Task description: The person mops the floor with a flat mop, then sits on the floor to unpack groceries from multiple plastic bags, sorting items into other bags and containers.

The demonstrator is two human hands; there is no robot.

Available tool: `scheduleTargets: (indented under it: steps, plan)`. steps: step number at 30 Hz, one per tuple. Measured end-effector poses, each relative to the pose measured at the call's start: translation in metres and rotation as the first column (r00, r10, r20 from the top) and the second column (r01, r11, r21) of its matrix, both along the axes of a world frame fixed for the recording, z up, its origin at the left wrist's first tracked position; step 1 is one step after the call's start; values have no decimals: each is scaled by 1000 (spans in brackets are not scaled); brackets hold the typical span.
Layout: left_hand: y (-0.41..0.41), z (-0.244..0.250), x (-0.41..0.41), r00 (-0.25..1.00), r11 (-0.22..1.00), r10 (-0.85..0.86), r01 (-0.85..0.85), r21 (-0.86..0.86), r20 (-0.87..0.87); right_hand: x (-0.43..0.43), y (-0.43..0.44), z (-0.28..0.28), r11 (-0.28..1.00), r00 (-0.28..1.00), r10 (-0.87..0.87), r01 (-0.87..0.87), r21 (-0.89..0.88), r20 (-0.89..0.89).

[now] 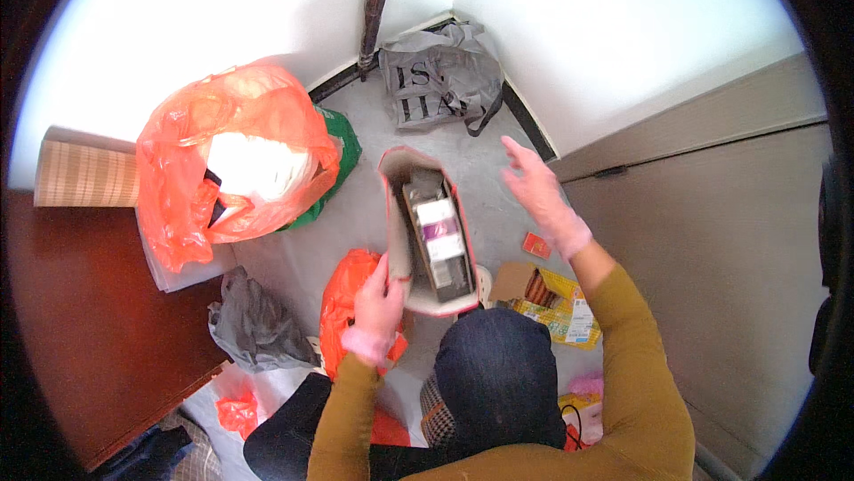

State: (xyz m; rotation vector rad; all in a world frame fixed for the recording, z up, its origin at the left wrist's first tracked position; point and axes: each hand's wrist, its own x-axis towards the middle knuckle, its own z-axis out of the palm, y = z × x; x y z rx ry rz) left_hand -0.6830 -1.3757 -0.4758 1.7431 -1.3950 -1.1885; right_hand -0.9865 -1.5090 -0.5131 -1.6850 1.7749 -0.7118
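My left hand [377, 301], in a pink glove, grips the near left edge of a red-edged paper bag or box [399, 247] with a pale inside. It stands tilted before me, its top open. A long dark box [454, 282] with a white and purple label lies in it. My right hand [537, 190], also gloved in pink, hangs over the floor right of this container. It holds nothing, and its fingers are apart. Below it lies a small red packet [536, 245]. An orange plastic bag [340, 307] is beside my left hand.
A large orange bag [163, 180] with white contents stands left, beside a green bag [343, 147] and a rolled bamboo mat [87, 170]. A grey bag [440, 80] bearing letters sits in the corner. A dark bag [257, 327] and a yellow parcel [560, 304] lie nearer me.
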Motion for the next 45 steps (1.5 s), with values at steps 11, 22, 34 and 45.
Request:
scheduleTargets:
  steps: [11, 22, 34, 45]
  plan:
    - [41, -4, 34, 988, 983, 129, -139, 122, 85, 39, -173, -109, 998, 740, 62, -44, 44, -670]
    - [32, -2, 30, 983, 975, 78, -110, 191, 168, -4, -89, -130, 980, 950, -33, 91, 177, -309]
    - [46, -28, 33, 957, 931, 290, -276, 239, -24, -11, -179, -141, 786, 754, -608, 528, 323, 247]
    - [-8, 26, 46, 956, 953, 239, -198, 229, -169, -77, -10, 76, 893, 804, -235, 400, -204, 547]
